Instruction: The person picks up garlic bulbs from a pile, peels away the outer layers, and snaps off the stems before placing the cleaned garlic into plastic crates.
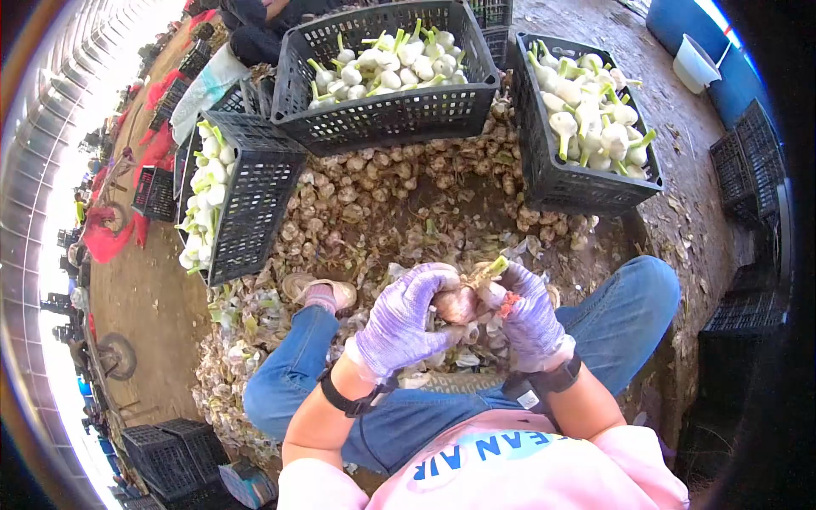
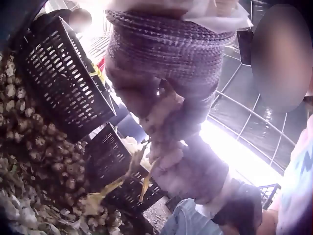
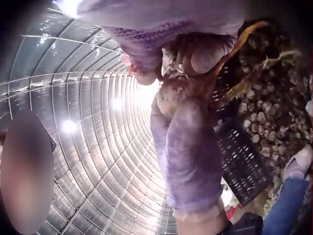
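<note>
An unpeeled garlic bulb [image 1: 456, 306] with dry, brownish skin is held between both hands in front of the lap. My left hand [image 1: 406, 319], in a purple knit glove, grips the bulb from the side with thumb and fingers. Opposite it, my gloved right hand [image 1: 529, 319] pinches at the bulb's stalk end, where a yellow-green stalk [image 1: 493, 269] sticks out. A red-orange patch [image 1: 509, 304] shows on the right glove's thumb side. In the right wrist view the bulb [image 3: 171, 98] sits between the two gloves; in the left wrist view fingers mostly hide it.
Black crates of peeled white garlic stand at the left [image 1: 255, 200], ahead [image 1: 387, 119] and right [image 1: 586, 187]. Between them lies a heap of unpeeled garlic [image 1: 340, 195]. Loose skins [image 1: 234, 348] cover the ground around the legs. Another person [image 1: 251, 34] sits beyond the crates.
</note>
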`<state>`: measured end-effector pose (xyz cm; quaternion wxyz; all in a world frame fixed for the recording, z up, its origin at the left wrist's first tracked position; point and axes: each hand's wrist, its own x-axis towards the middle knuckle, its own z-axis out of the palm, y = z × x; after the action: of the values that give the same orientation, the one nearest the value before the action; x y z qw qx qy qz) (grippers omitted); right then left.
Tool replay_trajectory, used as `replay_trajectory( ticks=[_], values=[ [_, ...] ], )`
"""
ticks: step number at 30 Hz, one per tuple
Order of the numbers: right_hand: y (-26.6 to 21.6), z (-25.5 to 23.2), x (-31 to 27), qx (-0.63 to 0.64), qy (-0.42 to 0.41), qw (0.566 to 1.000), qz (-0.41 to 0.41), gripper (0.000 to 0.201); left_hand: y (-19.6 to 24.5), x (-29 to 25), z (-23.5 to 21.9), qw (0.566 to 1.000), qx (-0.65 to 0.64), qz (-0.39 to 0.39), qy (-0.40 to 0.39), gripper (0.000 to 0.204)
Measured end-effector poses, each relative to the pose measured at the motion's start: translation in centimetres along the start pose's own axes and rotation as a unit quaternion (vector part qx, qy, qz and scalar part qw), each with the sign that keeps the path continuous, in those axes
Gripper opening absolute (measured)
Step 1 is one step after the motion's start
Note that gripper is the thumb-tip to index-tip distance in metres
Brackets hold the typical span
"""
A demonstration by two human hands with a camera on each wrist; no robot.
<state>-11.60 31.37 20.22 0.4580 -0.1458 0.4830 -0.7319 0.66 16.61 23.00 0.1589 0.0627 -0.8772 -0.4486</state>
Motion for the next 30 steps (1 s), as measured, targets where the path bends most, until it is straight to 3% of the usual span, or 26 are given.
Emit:
replay_trajectory(
  ticks=[3, 5, 6, 9, 11, 13, 15, 18, 20, 24, 26, 28, 30],
  values=[
    [-0.4, -0.3, -0.7, 0.003, -0.029, 0.999, 0.026, 0.03, -0.1, -1.7, 0.4, 0.998, -0.052, -0.037, -0.007, 0.066],
    [-0.7, -0.1, -1.1, 0.043, -0.04, 0.998, 0.035, 0.029, 0.2, -2.3, 1.0, 0.938, -0.308, -0.157, 0.021, 0.071],
    [-0.7, -0.2, -1.2, 0.05, -0.044, 0.997, 0.049, 0.029, 0.8, -2.2, 1.0, 0.913, -0.366, -0.178, 0.023, 0.075],
    [-1.0, 0.5, -1.5, 0.034, -0.028, 0.998, 0.041, 0.027, 0.6, -2.9, 1.4, 0.946, -0.285, -0.148, 0.037, 0.074],
    [-1.0, 0.8, -1.6, 0.01, -0.007, 1.0, 0.023, 0.027, 1.4, -2.9, 1.6, 0.931, -0.326, -0.159, 0.033, 0.071],
    [-0.9, 0.9, -1.5, 0.01, -0.019, 1.0, 0.006, 0.025, 1.5, -3.2, 1.6, 0.975, -0.191, -0.105, 0.047, 0.064],
    [-1.5, 0.8, -1.5, 0.005, -0.028, 0.999, 0.023, 0.025, 1.8, -3.5, 1.5, 0.975, -0.188, -0.108, 0.048, 0.064],
    [-1.8, 0.7, -1.5, -0.007, -0.041, 0.998, 0.04, 0.026, 1.7, -3.6, 1.9, 0.971, -0.199, -0.119, 0.062, 0.067],
    [-1.9, 0.6, -1.5, -0.015, -0.047, 0.998, 0.042, 0.028, 1.7, -3.6, 2.1, 0.913, -0.368, -0.156, 0.076, 0.069],
    [-2.1, 1.0, -1.6, 0.006, -0.041, 0.997, 0.062, 0.028, 1.8, -3.5, 2.2, 0.892, -0.404, -0.179, 0.095, 0.064],
    [-1.9, 1.1, -1.5, 0.018, -0.03, 0.998, 0.053, 0.027, 1.5, -3.6, 2.4, 0.932, -0.326, -0.127, 0.093, 0.065],
    [-1.1, 1.1, -1.3, -0.001, -0.033, 0.999, 0.003, 0.032, 1.4, -3.7, 2.2, 0.957, -0.256, -0.11, 0.085, 0.065],
    [-1.2, 0.8, -1.2, 0.001, -0.046, 0.999, 0.014, 0.033, 1.5, -3.8, 1.9, 0.978, -0.171, -0.099, 0.073, 0.065]
  ],
)
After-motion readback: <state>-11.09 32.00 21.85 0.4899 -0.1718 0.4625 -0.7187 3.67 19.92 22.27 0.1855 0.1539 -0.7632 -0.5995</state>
